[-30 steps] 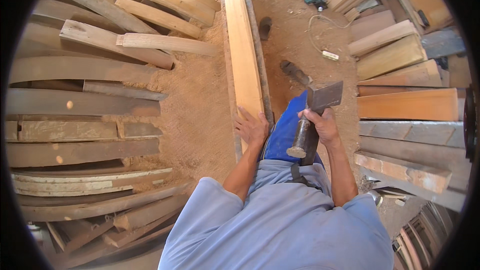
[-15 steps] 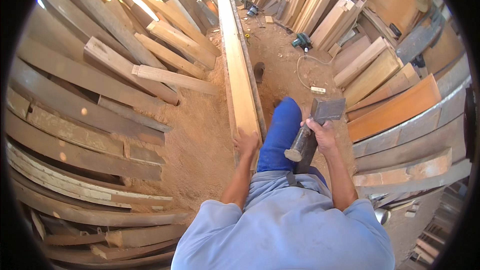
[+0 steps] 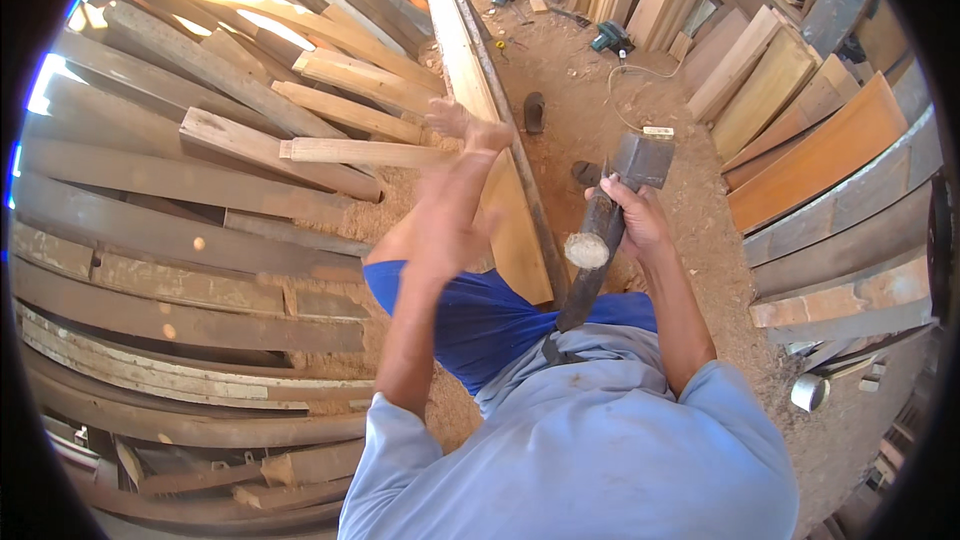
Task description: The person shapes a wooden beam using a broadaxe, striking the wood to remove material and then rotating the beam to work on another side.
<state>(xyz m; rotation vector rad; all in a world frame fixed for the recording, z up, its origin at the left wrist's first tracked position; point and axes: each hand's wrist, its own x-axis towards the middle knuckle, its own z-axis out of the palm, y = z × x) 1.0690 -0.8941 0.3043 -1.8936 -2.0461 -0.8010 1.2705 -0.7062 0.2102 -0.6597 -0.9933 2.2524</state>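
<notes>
Fingers of the right hand (image 3: 642, 220) clamp the dark tool (image 3: 600, 218) at one o'clock from the torso (image 3: 580, 450), while the blurred left hand (image 3: 450, 238), at eleven near the plank (image 3: 518, 225), shows indeterminable finger spacing.

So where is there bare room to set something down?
Mostly bare: dirt floor between right forearm and orange board, and the plank's near end beside the blue-clad leg. Crowded: the left side, packed with timber.

Right fingers (image 3: 620, 193) curled, left fingers (image 3: 452, 218) blurred, both arms (image 3: 682, 315) forward
</notes>
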